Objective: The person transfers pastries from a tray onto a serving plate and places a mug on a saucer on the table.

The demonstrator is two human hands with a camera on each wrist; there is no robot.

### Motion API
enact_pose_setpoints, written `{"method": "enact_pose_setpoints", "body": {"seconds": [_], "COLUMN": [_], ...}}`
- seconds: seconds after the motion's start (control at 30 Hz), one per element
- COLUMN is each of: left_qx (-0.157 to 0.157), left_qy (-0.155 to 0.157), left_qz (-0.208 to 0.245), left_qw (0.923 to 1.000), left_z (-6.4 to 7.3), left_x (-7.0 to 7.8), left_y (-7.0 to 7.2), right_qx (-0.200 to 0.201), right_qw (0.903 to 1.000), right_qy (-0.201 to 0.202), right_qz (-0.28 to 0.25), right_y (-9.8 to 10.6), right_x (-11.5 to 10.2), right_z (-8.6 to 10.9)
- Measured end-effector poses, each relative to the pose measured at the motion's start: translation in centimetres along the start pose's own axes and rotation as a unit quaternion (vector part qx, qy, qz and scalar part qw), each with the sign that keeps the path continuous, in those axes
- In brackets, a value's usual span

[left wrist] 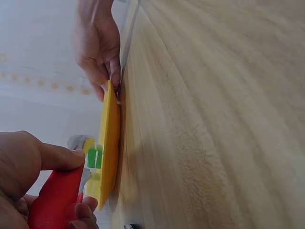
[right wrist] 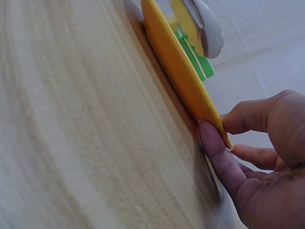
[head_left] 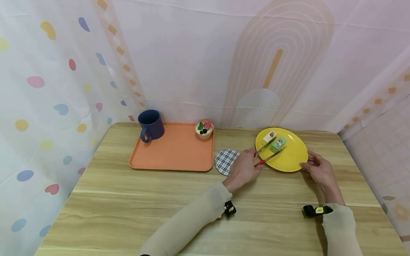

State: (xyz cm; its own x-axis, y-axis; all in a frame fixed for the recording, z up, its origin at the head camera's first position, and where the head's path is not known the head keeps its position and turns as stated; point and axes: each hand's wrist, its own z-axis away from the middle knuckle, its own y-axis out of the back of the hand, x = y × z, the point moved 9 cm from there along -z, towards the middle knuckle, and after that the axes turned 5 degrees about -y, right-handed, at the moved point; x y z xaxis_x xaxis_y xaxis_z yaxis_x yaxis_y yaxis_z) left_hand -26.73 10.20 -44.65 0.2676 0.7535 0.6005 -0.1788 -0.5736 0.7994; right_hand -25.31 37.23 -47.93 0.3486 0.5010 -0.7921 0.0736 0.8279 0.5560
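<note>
My left hand (head_left: 245, 169) grips a pair of tongs (left wrist: 55, 198) by their red handles, thumb along one side. The metal arms of the tongs reach over the yellow plate (head_left: 294, 156), on either side of a small green block-shaped piece (head_left: 278, 143) with a picture on top. Next to it on the plate is a pale yellow and white block-shaped piece (head_left: 268, 137). At the plate's right side my right hand (head_left: 320, 169) pinches the rim, with the thumb below and fingers above in the right wrist view.
Left of the plate lies a round checked coaster (head_left: 225, 160), partly behind my left hand. An orange tray (head_left: 173, 153) holds a dark blue mug (head_left: 151, 124) at its back left and a fruit-topped cupcake (head_left: 204, 129) at its back right. A patterned curtain (head_left: 192, 64) hangs behind the table.
</note>
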Motion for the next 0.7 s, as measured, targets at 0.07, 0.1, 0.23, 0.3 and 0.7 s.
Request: {"method": "enact_pose_setpoints", "body": {"seconds": [0.07,0.1,0.23,0.3,0.7], "left_qx": [0.003,0.004,0.008,0.011,0.038], "left_qy": [-0.004,-0.007,-0.014,-0.018,-0.030], "left_qz": [-0.003,-0.003,-0.004,-0.003,0.031], "left_qw": [1.0000,1.0000,0.9999,0.9998,0.9983], "left_z": [0.2,0.3,0.6,0.8,2.5], "left_x": [0.0,0.1,0.1,0.0,-0.9], "left_y": [0.1,0.2,0.4,0.5,1.7], "right_qx": [0.001,0.001,0.001,0.001,0.002], "right_qw": [1.0000,1.0000,1.0000,1.0000,0.9997], "right_qy": [0.001,0.002,0.000,-0.003,-0.014], "right_qz": [-0.002,-0.004,-0.009,-0.008,-0.019], "right_y": [0.0,0.0,0.0,0.0,-0.1], "right_x": [-0.1,-0.1,0.0,0.0,0.2], "right_z": [0.0,0.0,0.0,0.0,-0.1]}}
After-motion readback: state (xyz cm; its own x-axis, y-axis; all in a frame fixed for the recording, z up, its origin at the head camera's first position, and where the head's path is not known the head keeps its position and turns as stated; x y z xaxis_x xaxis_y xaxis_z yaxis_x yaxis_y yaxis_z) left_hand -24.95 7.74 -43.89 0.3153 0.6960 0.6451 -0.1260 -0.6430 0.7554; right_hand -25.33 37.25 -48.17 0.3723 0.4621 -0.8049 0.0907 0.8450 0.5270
